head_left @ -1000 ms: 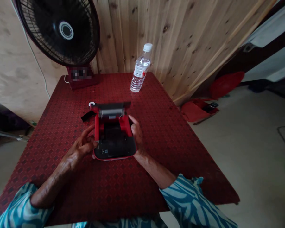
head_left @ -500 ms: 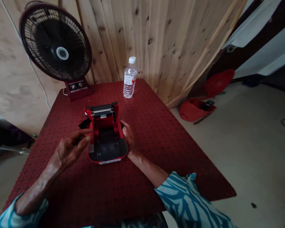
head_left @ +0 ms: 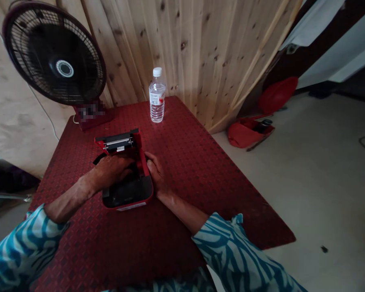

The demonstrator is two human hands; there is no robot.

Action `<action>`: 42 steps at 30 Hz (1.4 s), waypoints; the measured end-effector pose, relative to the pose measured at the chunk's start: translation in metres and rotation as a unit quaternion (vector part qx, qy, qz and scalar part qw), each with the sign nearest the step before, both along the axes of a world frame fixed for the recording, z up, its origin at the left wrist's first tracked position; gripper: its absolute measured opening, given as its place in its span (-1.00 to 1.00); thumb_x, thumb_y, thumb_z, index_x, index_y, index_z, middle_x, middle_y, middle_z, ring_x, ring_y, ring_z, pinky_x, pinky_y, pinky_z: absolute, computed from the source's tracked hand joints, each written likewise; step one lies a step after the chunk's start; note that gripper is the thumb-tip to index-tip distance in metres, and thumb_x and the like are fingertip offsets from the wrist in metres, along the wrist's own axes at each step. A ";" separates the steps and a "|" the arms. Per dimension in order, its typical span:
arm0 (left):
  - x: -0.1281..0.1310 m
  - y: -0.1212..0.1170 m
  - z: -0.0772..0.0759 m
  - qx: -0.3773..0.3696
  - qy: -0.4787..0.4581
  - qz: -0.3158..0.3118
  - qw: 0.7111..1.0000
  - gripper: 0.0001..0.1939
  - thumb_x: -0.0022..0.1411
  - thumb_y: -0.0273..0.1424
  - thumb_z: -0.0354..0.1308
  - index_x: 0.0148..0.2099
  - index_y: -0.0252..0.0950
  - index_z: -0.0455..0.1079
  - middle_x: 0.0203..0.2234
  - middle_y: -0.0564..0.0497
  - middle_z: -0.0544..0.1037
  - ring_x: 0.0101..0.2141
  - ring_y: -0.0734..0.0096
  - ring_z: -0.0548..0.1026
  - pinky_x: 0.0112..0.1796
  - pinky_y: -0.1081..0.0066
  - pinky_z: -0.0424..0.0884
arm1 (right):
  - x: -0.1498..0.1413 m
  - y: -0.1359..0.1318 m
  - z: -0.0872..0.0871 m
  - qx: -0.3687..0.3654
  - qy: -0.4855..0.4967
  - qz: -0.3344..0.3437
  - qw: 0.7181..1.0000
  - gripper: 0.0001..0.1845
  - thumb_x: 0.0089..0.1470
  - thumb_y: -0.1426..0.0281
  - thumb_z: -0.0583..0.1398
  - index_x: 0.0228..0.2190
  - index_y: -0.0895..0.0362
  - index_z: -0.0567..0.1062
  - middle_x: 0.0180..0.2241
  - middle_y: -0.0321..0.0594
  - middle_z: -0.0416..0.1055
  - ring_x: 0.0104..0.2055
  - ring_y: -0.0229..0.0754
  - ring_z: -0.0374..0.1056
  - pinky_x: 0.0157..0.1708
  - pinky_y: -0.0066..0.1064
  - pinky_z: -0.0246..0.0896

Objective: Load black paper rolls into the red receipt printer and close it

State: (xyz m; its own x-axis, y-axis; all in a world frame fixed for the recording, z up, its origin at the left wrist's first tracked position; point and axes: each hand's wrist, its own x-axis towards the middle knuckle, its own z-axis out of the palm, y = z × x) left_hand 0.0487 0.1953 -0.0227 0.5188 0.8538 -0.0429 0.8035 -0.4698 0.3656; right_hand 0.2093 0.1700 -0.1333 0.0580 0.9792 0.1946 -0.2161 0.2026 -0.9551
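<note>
A red and black label printer [head_left: 129, 194] rests on the table with its lid [head_left: 118, 142] raised, showing a roller on the lid's inner side. My left hand [head_left: 114, 167] reaches over the printer's left wall into its inner bay. Its fingertips are lost in the dark there, so whether they hold anything is hidden. Along the printer's right side, my right hand [head_left: 157, 175] grips the wall, thumb near the top edge. A small dark strap or flap [head_left: 99, 158] sticks out at the printer's left.
A clear water bottle [head_left: 157, 97] stands at the table's back, with a large fan [head_left: 63, 69] to its left. The table [head_left: 207, 186] has a dark red patterned cover and meets a wooden wall. A red open container [head_left: 246, 132] sits on the floor at right.
My left hand has moved from beside the printer's left wall into its inner bay. My right hand keeps its grip. The whole view has shifted, so things appear slightly farther left.
</note>
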 end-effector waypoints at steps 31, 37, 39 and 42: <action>-0.138 0.009 -0.024 -0.004 -0.319 0.317 0.893 -0.57 -0.22 -0.15 0.39 -0.31 -0.25 0.41 -0.40 0.01 0.56 -0.32 0.24 0.53 -0.18 0.21 0.44 | 0.001 0.003 -0.006 -0.039 0.009 -0.012 0.999 -0.57 0.11 0.06 0.14 -0.05 -0.03 0.50 0.06 -0.22 0.46 0.15 -0.02 0.31 0.20 -0.05 0.12; -0.155 0.005 -0.009 0.027 -0.333 0.367 0.868 -0.55 -0.25 -0.18 0.36 -0.28 -0.28 0.39 -0.44 0.05 0.54 -0.36 0.31 0.50 -0.21 0.30 0.43 | 0.002 0.001 -0.004 -0.050 0.010 -0.013 0.999 -0.58 0.11 0.08 0.14 -0.05 -0.02 0.50 0.05 -0.23 0.48 0.14 -0.03 0.32 0.18 -0.11 0.16; -0.163 0.006 0.007 0.054 -0.340 0.379 0.859 -0.51 -0.18 -0.20 0.34 -0.17 -0.27 0.38 -0.34 0.06 0.55 -0.28 0.34 0.51 -0.14 0.31 0.42 | 0.002 0.001 -0.003 -0.057 0.009 -0.009 0.998 -0.58 0.11 0.09 0.14 -0.05 -0.03 0.49 0.06 -0.23 0.47 0.14 -0.03 0.32 0.17 -0.11 0.17; -0.166 0.016 0.015 0.052 -0.303 0.350 0.885 -0.50 -0.10 -0.20 0.32 -0.10 -0.26 0.36 -0.25 0.04 0.56 -0.20 0.33 0.52 -0.08 0.30 0.43 | 0.002 0.000 -0.002 -0.060 0.014 -0.010 0.998 -0.59 0.12 0.09 0.14 -0.06 -0.04 0.49 0.05 -0.24 0.47 0.14 -0.03 0.32 0.17 -0.10 0.16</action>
State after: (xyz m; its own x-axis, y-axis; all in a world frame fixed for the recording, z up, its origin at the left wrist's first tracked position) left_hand -0.1172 0.2116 -0.0076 -0.2379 0.9581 0.1595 0.5817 0.0090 0.8134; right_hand 0.2115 0.1704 -0.1353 0.0816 0.9938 0.0748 -0.2394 0.0924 -0.9665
